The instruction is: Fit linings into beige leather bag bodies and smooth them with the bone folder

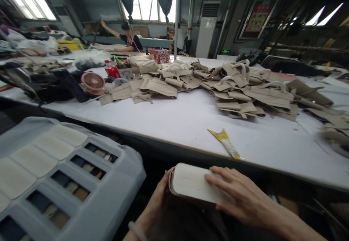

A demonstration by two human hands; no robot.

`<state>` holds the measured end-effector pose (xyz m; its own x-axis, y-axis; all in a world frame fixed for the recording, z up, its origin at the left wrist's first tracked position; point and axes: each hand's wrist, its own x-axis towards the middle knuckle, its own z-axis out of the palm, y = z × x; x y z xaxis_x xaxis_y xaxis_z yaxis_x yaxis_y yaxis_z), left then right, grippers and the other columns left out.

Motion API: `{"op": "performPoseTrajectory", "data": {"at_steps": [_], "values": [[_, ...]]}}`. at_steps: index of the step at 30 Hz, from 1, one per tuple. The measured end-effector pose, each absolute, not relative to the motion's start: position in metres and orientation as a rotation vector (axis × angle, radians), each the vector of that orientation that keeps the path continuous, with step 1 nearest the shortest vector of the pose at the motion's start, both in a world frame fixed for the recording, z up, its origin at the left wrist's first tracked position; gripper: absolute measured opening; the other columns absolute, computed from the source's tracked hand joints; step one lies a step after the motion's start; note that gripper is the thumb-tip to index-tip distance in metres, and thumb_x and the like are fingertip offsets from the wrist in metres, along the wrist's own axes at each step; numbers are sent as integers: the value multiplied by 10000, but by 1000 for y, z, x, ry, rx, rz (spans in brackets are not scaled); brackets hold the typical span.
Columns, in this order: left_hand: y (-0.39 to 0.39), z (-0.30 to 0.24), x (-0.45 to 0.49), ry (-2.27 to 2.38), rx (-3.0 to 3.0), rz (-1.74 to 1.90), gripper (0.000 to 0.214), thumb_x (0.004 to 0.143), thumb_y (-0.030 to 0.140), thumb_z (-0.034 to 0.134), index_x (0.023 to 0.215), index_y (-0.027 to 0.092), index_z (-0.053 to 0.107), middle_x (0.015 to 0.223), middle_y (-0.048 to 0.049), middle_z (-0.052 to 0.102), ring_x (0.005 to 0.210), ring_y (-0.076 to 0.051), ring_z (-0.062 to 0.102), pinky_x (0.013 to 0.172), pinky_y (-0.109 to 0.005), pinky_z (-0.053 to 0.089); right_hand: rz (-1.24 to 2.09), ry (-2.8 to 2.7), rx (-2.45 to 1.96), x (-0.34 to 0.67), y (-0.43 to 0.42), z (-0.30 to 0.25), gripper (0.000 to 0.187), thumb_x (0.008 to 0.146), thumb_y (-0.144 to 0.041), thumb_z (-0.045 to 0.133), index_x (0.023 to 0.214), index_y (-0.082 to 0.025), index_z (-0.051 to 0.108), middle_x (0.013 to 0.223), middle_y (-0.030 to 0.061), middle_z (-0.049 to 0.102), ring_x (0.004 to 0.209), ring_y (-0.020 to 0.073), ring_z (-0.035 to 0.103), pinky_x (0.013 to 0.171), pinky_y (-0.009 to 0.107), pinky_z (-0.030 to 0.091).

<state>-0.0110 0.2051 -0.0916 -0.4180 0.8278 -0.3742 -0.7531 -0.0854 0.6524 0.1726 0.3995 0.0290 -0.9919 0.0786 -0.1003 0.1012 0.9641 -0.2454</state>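
Note:
A white panel with rounded corners [191, 182] lies on top of a dark piece, perhaps a bag's base, with a thin rim around the panel's left end. My left hand [159, 193] is closed around the left end of this piece, its fingers mostly hidden behind it. Across the panel's right part lies my right hand [240, 193], fingers on the far edge and thumb at the near edge. The dark material hangs below, over my lap. On the table just beyond sits a yellow-and-white flat tool with a forked end [225, 142].
At left, several similar white panels [40, 155] lie on a pale slotted plastic crate [109, 190]. Beige bag parts with handles [245, 88] are heaped along the white table [163, 121]. A pink fan [92, 83] and red can [112, 70] stand at left; people sit farther back.

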Motion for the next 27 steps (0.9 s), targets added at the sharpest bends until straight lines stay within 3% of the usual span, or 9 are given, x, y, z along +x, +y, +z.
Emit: {"op": "performPoseTrajectory", "data": {"at_steps": [3,9,13,17,19,25,27], "values": [[210,-89,-2,816,50,1740,658,887,641,505,1356,181,552,1266,-122,653,1254,-367,531,1091,-514,369,-511,2844,124,164,401,42,656,778,-276,718,1381,-381,482,1438,74,498,1267,340,517,1022,540,462],[208,-94,-4,761,35,1816,602,946,574,439,1432,220,468,1313,-98,629,1299,-329,501,1121,-493,343,-518,2749,117,140,401,40,584,762,-294,745,1313,-339,554,1326,102,554,1172,335,564,986,531,472],[208,-100,-2,747,27,1832,602,949,576,420,1436,225,465,1340,-100,610,1319,-335,480,1147,-514,300,-467,2803,92,139,405,26,515,844,-431,670,1333,-373,519,1362,100,517,1128,331,577,935,531,496],[209,-102,-1,770,0,1818,627,933,599,430,1415,203,493,1325,-114,620,1320,-359,474,1159,-543,266,-365,2904,91,143,397,13,389,934,-453,525,1293,-306,550,1312,128,547,1078,334,577,864,529,506],[211,-99,-1,791,6,1841,600,941,586,424,1403,212,507,1346,-97,607,1348,-335,445,1174,-504,252,-378,2931,123,145,390,7,339,938,-431,520,1239,-286,574,1262,121,570,1047,323,575,831,512,503],[212,-96,-1,832,-13,1864,555,947,568,439,1359,214,553,1375,-80,586,1362,-296,432,1165,-423,286,-445,3172,226,150,373,-12,299,915,-283,564,1214,-268,573,1376,87,531,1198,308,500,904,465,396],[212,-99,0,839,-13,1875,542,958,546,439,1371,209,538,1390,-73,574,1373,-280,419,1170,-403,276,-531,3272,247,149,368,-19,249,906,-237,580,1153,-251,594,1284,52,603,1198,284,501,965,470,321]]}}
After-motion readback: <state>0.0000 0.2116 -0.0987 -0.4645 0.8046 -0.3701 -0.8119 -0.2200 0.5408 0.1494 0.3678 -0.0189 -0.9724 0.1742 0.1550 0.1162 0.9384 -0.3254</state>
